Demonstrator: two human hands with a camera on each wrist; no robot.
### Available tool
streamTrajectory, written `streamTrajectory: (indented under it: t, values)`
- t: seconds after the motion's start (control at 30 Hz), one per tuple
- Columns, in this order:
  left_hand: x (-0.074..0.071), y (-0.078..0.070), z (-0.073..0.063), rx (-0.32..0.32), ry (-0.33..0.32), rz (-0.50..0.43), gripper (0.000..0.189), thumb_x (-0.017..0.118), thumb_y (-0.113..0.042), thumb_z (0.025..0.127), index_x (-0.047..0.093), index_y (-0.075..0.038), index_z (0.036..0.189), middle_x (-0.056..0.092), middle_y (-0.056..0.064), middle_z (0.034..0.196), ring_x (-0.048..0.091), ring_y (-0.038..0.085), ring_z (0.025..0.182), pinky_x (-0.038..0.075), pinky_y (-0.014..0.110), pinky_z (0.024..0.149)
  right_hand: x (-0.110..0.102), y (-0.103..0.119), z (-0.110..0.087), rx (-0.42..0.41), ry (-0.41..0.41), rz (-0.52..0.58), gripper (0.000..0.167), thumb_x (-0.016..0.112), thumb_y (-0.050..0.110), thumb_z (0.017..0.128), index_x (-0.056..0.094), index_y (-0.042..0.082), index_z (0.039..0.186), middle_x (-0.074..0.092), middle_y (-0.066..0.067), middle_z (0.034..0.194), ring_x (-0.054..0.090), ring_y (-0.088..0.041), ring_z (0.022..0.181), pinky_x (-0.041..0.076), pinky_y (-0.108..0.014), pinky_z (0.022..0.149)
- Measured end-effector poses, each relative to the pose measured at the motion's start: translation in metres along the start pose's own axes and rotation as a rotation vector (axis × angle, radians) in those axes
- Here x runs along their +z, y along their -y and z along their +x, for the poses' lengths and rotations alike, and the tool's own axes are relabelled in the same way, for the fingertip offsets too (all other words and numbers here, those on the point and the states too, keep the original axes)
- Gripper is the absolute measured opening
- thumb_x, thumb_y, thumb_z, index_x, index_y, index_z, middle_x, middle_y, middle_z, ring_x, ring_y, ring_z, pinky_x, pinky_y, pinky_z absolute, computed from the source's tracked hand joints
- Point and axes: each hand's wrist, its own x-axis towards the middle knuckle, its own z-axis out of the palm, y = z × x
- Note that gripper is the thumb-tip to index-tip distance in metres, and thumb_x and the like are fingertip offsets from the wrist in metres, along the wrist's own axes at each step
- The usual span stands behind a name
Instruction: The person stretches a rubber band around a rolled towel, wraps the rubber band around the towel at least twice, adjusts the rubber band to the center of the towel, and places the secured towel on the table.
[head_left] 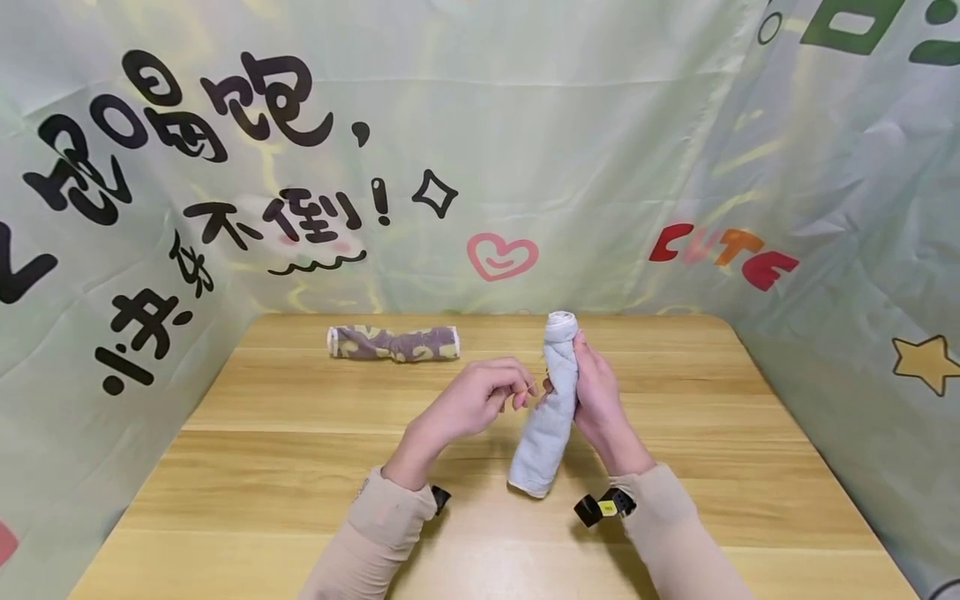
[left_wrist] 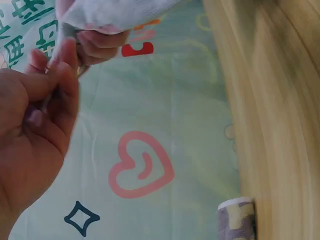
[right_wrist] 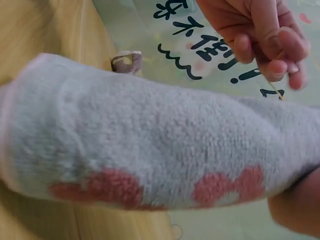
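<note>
Grey towel roll (head_left: 545, 433): aslant over the wooden table (head_left: 247, 483), between the hands.
Left hand (head_left: 476, 398): just beside it, fingertips pinching what looks like a thin yellowish band (right_wrist: 277, 92).
Right hand (head_left: 600, 396): clasped round the roll's upper part.
Risk: overstretching could snap the band — a slack grip could let the roll unwind.
Purple-and-yellow towel roll (head_left: 393, 343): lying near the far edge.
</note>
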Motion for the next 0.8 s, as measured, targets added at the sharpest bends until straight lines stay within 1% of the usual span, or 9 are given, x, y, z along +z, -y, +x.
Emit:
streamTrajectory:
  t: [0.07, 0.17, 0.27, 0.33, 0.43, 0.53, 0.6, 0.7, 0.8]
  values:
    - [0.001, 0.001, -0.001, 0.068, 0.021, -0.131, 0.037, 0.048, 0.027, 0.088, 0.067, -0.002, 0.078, 0.074, 0.011, 0.100, 0.069, 0.014, 0.089, 0.057, 0.026, 0.066, 0.000, -0.001, 0.002, 0.034, -0.029, -0.047, 0.042, 0.043, 0.050, 0.110, 0.054, 0.011, 0.116, 0.057, 0.002, 0.076, 0.055, -0.015, 0.060, 0.051, -0.027, 0.058]
    - [0.004, 0.001, 0.000, 0.141, 0.077, -0.332, 0.030, 0.054, 0.027, 0.089, 0.072, 0.005, 0.080, 0.075, 0.019, 0.100, 0.073, 0.021, 0.089, 0.063, 0.033, 0.074, 0.001, -0.003, 0.003, 0.069, -0.041, -0.097, 0.041, 0.046, 0.047, 0.110, 0.056, 0.008, 0.117, 0.057, 0.003, 0.074, 0.056, -0.012, 0.061, 0.051, -0.026, 0.058]
    - [0.009, -0.003, 0.002, 0.197, 0.110, -0.378, 0.016, 0.068, 0.020, 0.088, 0.076, 0.006, 0.086, 0.076, 0.020, 0.101, 0.072, 0.025, 0.099, 0.059, 0.037, 0.092, 0.003, -0.006, 0.001, 0.076, -0.009, -0.117, 0.041, 0.047, 0.044, 0.110, 0.058, 0.006, 0.120, 0.062, 0.003, 0.078, 0.059, -0.011, 0.066, 0.053, -0.025, 0.061]
    - [0.011, -0.006, 0.004, 0.221, 0.100, -0.302, 0.010, 0.079, 0.010, 0.085, 0.079, 0.004, 0.093, 0.077, 0.016, 0.104, 0.068, 0.023, 0.104, 0.055, 0.034, 0.098, 0.004, -0.009, 0.000, 0.072, 0.009, -0.129, 0.041, 0.048, 0.043, 0.110, 0.060, 0.005, 0.118, 0.064, 0.003, 0.079, 0.061, -0.010, 0.068, 0.053, -0.024, 0.062]
    - [0.017, -0.011, 0.006, 0.255, 0.048, -0.080, 0.031, 0.091, -0.009, 0.074, 0.082, -0.002, 0.103, 0.078, 0.007, 0.108, 0.064, 0.017, 0.107, 0.051, 0.028, 0.099, 0.005, -0.012, -0.001, 0.074, 0.010, -0.129, 0.037, 0.049, 0.041, 0.110, 0.064, 0.007, 0.109, 0.065, 0.003, 0.077, 0.061, -0.010, 0.067, 0.053, -0.022, 0.062]
    - [0.023, -0.013, 0.007, 0.275, -0.005, 0.115, 0.045, 0.094, -0.021, 0.069, 0.082, -0.008, 0.110, 0.073, 0.002, 0.106, 0.059, 0.013, 0.101, 0.048, 0.022, 0.092, 0.004, -0.013, -0.002, 0.087, -0.008, -0.107, 0.035, 0.049, 0.041, 0.110, 0.065, 0.013, 0.097, 0.061, 0.003, 0.075, 0.058, -0.010, 0.067, 0.050, -0.022, 0.063]
    - [0.027, -0.014, 0.007, 0.263, -0.025, 0.182, 0.052, 0.095, -0.027, 0.068, 0.080, -0.011, 0.116, 0.062, 0.000, 0.102, 0.053, 0.012, 0.095, 0.044, 0.020, 0.086, 0.003, -0.012, -0.002, 0.093, -0.016, -0.081, 0.034, 0.049, 0.040, 0.110, 0.064, 0.015, 0.093, 0.060, 0.003, 0.075, 0.057, -0.010, 0.068, 0.050, -0.023, 0.064]
    - [0.030, -0.014, 0.007, 0.202, -0.035, 0.226, 0.062, 0.088, -0.043, 0.077, 0.074, -0.013, 0.130, 0.046, 0.001, 0.102, 0.042, 0.013, 0.093, 0.037, 0.022, 0.082, 0.000, -0.010, -0.001, 0.091, -0.001, -0.034, 0.034, 0.048, 0.041, 0.111, 0.064, 0.017, 0.092, 0.060, 0.003, 0.077, 0.056, -0.010, 0.069, 0.049, -0.023, 0.064]
    - [0.032, -0.012, 0.007, 0.118, -0.058, 0.252, 0.085, 0.063, -0.071, 0.084, 0.060, -0.014, 0.147, 0.041, 0.002, 0.107, 0.038, 0.014, 0.097, 0.034, 0.025, 0.086, -0.001, -0.008, 0.000, 0.062, -0.012, 0.012, 0.034, 0.046, 0.042, 0.111, 0.064, 0.018, 0.094, 0.059, 0.004, 0.078, 0.055, -0.009, 0.069, 0.048, -0.022, 0.064]
